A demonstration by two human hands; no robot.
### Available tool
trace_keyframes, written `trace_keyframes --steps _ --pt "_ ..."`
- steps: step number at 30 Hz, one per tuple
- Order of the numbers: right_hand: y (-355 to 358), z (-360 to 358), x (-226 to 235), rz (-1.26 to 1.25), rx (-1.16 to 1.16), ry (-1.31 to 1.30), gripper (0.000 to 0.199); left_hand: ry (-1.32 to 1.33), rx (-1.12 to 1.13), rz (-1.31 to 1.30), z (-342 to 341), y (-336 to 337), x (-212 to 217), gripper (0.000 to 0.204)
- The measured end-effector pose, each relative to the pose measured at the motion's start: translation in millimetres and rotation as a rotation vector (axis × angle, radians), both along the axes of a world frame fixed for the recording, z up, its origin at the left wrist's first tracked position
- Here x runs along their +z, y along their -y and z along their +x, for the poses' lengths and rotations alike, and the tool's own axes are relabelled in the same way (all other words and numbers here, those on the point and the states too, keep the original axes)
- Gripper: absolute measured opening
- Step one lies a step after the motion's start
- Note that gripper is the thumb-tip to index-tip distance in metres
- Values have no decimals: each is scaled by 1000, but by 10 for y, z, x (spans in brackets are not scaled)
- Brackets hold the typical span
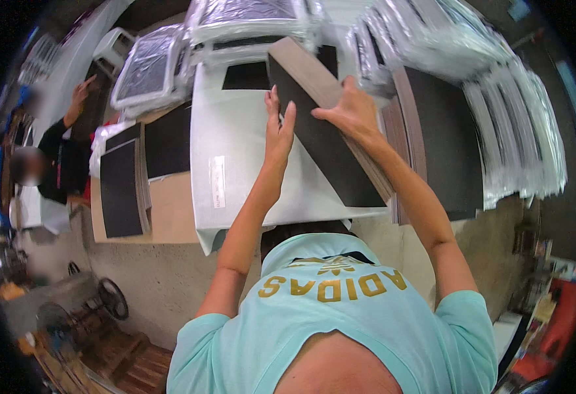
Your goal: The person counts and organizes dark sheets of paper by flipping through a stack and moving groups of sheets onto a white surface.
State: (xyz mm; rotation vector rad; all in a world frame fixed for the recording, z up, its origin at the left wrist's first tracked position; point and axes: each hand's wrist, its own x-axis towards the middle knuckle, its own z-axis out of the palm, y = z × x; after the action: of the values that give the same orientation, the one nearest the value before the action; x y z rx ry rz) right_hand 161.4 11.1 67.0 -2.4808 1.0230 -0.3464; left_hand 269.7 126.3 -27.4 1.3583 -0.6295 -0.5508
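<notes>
A thick stack of black sheets (324,148) with grey-brown edges leans at a slant over the white-covered table. My right hand (354,113) grips the stack along its upper long edge, thumb over the layered side. My left hand (279,134) is open beside the stack's left border, fingers stretched upward and palm turned toward the black face. Whether its fingertips touch the stack, I cannot tell. More black sheets (445,144) stand in a pile right of my right forearm. A flat black piece (245,76) lies on the table beyond my left hand.
Plastic-wrapped frames (245,13) are piled at the far side, with wrapped stacks (514,131) on the right. Black sheets (120,187) rest on a brown board (173,210) at left. Another person (55,157) is further left. A white cloth (235,144) covers the table.
</notes>
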Motion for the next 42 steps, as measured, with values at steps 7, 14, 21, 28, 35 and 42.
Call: trace_keyframes --steps 7,14,21,28,35,42 --pt "-103 56 -36 45 -198 106 70 -182 -288 -73 77 522 143 98" --pt "201 -597 -154 445 145 312 76 61 -270 113 22 526 264 102" --pt "-370 -1312 -376 766 230 576 71 302 55 146 -405 560 356 114" --pt "-564 -1161 -469 707 145 659 67 340 -34 310 -263 575 496 108" --pt "-407 -1651 -584 581 545 720 53 1168 16 358 -192 446 359 38" --pt "-420 -1866 -644 456 437 805 46 1173 1 463 -342 520 363 37"
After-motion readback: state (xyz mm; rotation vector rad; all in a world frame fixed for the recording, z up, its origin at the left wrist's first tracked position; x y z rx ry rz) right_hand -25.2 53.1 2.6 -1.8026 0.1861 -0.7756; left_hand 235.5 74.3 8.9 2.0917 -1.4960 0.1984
